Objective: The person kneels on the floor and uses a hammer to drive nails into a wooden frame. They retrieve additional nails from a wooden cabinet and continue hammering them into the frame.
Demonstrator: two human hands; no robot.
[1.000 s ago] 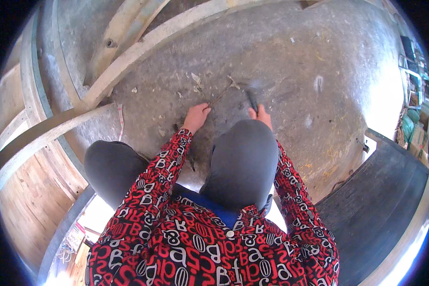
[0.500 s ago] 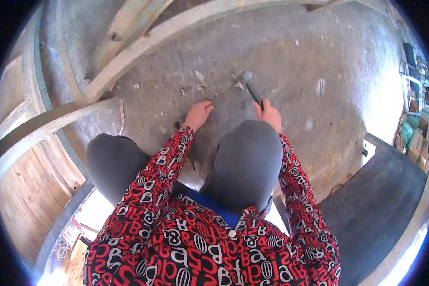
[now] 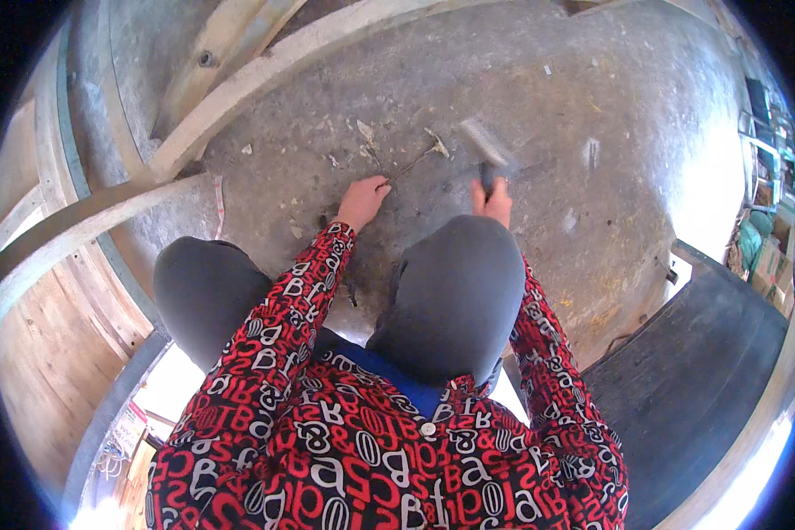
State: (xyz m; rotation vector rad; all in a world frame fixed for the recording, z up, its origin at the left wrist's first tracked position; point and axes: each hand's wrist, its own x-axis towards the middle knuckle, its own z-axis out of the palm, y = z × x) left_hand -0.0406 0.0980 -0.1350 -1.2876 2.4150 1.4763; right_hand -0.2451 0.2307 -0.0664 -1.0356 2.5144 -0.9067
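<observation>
Right fingers [image 3: 501, 189] grip a likely hammer [image 3: 488, 171], sleeve [image 3: 548, 340] lettered.

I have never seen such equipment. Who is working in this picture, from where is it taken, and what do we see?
There is no machine, only a person's bare hands. A wide fisheye camera on the person's head looks down, so straight edges seem bent and the wearer's knees and patterned sleeves show. The right hand holds a hammer, blurred, by its dark handle. The left hand pinches the near end of a thin strand on the grey floor; its material is unclear. Pale scraps lie beyond that hand.
</observation>
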